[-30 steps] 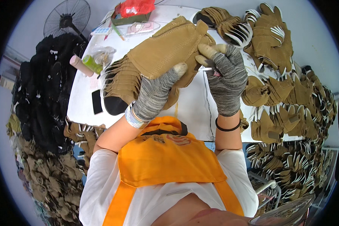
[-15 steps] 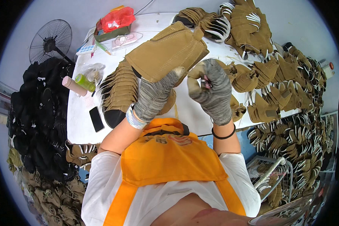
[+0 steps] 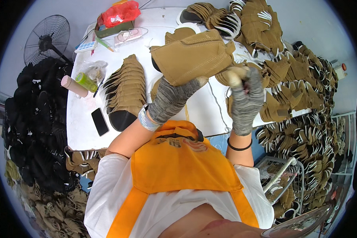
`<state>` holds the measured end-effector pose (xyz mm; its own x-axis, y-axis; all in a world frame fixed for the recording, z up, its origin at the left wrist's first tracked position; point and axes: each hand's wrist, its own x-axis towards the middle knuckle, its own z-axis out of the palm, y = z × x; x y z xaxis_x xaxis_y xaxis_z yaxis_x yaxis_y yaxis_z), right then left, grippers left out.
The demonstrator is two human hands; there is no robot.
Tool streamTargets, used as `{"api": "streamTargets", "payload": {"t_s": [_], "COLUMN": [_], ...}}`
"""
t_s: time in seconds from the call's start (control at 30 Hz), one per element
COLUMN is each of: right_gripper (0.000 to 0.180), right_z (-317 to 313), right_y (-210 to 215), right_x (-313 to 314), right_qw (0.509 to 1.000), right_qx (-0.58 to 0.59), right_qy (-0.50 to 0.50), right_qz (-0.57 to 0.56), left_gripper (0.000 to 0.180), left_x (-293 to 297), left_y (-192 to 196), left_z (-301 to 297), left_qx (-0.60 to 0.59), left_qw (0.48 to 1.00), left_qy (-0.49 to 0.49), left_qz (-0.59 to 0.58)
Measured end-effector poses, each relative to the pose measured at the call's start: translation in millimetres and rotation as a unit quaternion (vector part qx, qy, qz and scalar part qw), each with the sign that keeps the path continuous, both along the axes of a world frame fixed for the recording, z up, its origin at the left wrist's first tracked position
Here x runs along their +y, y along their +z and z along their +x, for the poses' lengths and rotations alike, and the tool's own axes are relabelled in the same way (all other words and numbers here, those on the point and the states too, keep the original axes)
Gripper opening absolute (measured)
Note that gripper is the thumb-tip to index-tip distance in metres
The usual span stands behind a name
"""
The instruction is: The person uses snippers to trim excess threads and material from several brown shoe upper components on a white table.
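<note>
My left hand (image 3: 172, 98), in a grey fingerless glove, is closed on the lower edge of a tan boot upper (image 3: 192, 58). The upper is held above the table, its stitched side facing me, with a dark lining at its left end. My right hand (image 3: 248, 101), gloved likewise, is curled just right of the upper and apart from it. Something small and dark shows between its fingers, too hidden to name. Behind the right hand lie more tan uppers (image 3: 277, 71). An overlapping row of uppers (image 3: 127, 89) lies left of my left hand.
The white table (image 3: 202, 119) also bears a phone (image 3: 100, 121), a pink bottle (image 3: 74, 86), a green bottle (image 3: 86, 82) and a box with a red bag (image 3: 121, 18). A fan (image 3: 47, 41) stands left, above black piles (image 3: 35, 119). A wire cart (image 3: 281, 178) is at right.
Both hands have shifted to the right, the left one carrying the boot upper along. More of the row of uppers at left now shows, and the view has shifted slightly.
</note>
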<state>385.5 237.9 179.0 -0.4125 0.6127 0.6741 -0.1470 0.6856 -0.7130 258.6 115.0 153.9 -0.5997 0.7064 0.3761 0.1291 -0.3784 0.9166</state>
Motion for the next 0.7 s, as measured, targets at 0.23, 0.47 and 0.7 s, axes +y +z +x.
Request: {"api": "streamTargets", "payload": {"t_s": [0.23,0.47,0.7], "right_gripper": [0.025,0.026,0.042], "right_z": [-19.8,-8.0,17.5], "right_y": [24.3,14.1,-21.0], "right_x": [-28.3,-21.2,-10.6], "right_qw": [0.970,0.977,0.991], "right_qx": [-0.111,-0.147,-0.083], "right_qy": [0.017,0.049,0.109], "right_qz": [0.216,0.148,0.008], "left_gripper": [0.031,0.023,0.032], "left_x": [7.1,14.5,12.0], "left_y": [-24.7,-7.0,7.4], "left_z": [-6.8,-6.9,-13.2], "left_qx": [0.260,0.319,0.182], "left_qw": [0.965,0.943,0.964], "left_qy": [0.033,0.044,-0.093], "left_qz": [-0.022,-0.080,-0.168]}}
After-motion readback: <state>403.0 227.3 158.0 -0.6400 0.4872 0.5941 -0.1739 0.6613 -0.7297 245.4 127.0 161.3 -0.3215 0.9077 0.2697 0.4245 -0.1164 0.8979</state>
